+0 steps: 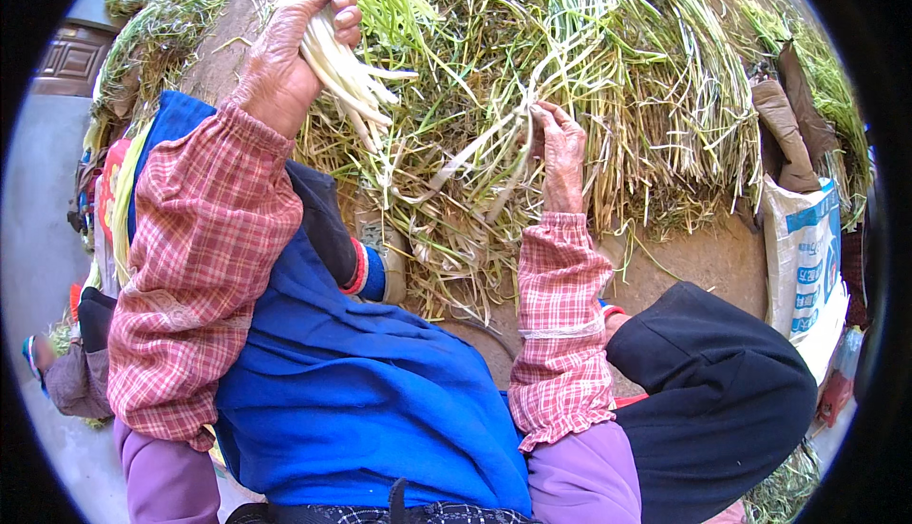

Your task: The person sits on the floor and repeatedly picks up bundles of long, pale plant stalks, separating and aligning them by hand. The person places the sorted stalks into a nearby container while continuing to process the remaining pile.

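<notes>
My left hand is closed around a bunch of pale stalks, their white ends pointing down and green leaves spreading above. Between the fingertips of my right hand is a small clump of limp, whitish stalks, thin and partly blurred. Both hands are above a wide heap of green and straw-coloured stalks. On the heap's right part, a thick layer of long green stalks lies with its cut-looking ends towards me. The stalks' exact kind is hard to tell.
A white and blue woven sack bearing print stands at the right. More greens are piled at the upper left. My blue apron spreads over my lap, and my shoe touches the litter. Other people's legs show at the right.
</notes>
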Tool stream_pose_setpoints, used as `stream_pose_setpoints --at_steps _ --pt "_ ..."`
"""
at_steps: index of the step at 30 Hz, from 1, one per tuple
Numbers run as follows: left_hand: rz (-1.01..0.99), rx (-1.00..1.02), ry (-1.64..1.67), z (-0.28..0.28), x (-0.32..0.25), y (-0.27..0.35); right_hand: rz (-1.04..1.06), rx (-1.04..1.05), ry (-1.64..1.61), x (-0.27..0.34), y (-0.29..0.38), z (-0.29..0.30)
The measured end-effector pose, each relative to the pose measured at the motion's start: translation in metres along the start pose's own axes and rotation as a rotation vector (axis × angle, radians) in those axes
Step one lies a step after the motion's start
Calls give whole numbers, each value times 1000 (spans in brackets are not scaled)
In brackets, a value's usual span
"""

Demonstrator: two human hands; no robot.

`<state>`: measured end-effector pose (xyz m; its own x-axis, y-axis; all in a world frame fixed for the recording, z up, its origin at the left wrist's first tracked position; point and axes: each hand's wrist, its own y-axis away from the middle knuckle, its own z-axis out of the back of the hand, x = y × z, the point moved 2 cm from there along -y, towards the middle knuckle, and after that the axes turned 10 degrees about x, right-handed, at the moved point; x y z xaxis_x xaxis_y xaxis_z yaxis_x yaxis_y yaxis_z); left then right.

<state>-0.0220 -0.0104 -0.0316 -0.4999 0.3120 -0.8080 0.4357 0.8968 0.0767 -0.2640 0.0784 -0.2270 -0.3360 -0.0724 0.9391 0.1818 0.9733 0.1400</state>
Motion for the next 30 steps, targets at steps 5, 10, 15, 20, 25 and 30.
stream_pose_setpoints --at_steps 5,10,15,20,25,30 --pt "29 100 47 8 3 -2 -89 37 76 -9 -1 2" --pt "46 83 6 5 6 -1 -167 44 -309 -16 0 3" --pt "60 58 -14 8 9 -1 -75 2 -302 -16 -2 1" --pt "73 41 -25 6 12 -1 -91 97 -521 -21 -2 -1" --pt "69 4 -55 2 16 -1 -83 43 -279 -14 2 -13" --pt "100 -64 -150 0 25 -2 4 54 -16 2 7 -48"
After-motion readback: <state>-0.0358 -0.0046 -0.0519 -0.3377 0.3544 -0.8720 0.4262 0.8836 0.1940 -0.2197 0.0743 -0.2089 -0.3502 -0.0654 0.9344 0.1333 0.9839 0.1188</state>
